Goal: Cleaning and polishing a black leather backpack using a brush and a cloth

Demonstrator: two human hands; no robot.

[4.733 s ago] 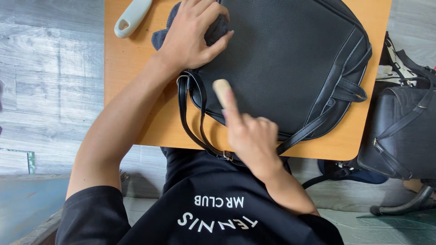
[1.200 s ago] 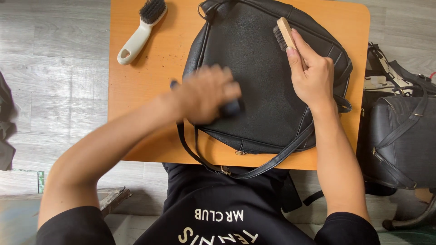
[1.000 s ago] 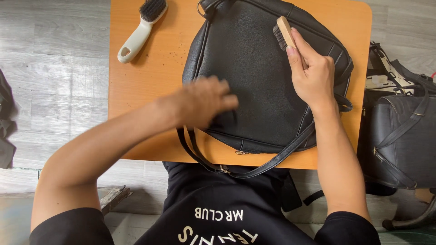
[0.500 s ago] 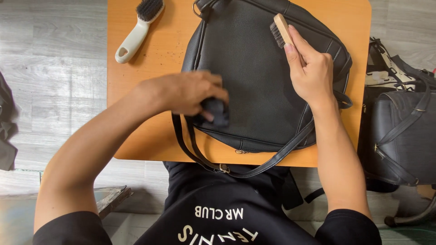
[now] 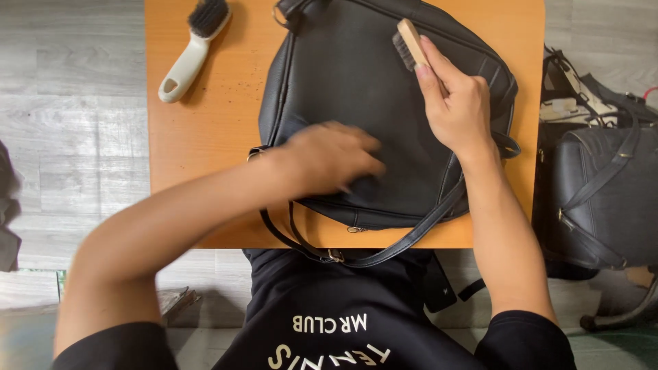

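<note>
The white-handled brush (image 5: 185, 55) lies idle on the orange table (image 5: 205, 123), well clear of the work. The left hand (image 5: 329, 159) is motion-blurred on the black leather bag (image 5: 356, 89) lying flat mid-table; what its grip holds cannot be told. Even, overlapping passes with light pressure would suit here. The right hand (image 5: 452, 103), clenched around a wooden brush (image 5: 408, 42), rests on the bag and should pin it firmly.

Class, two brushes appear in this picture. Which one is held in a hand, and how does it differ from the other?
The wooden-backed brush, gripped by the right hand over the black bag. The white-handled brush lies untouched on the orange table.
</note>
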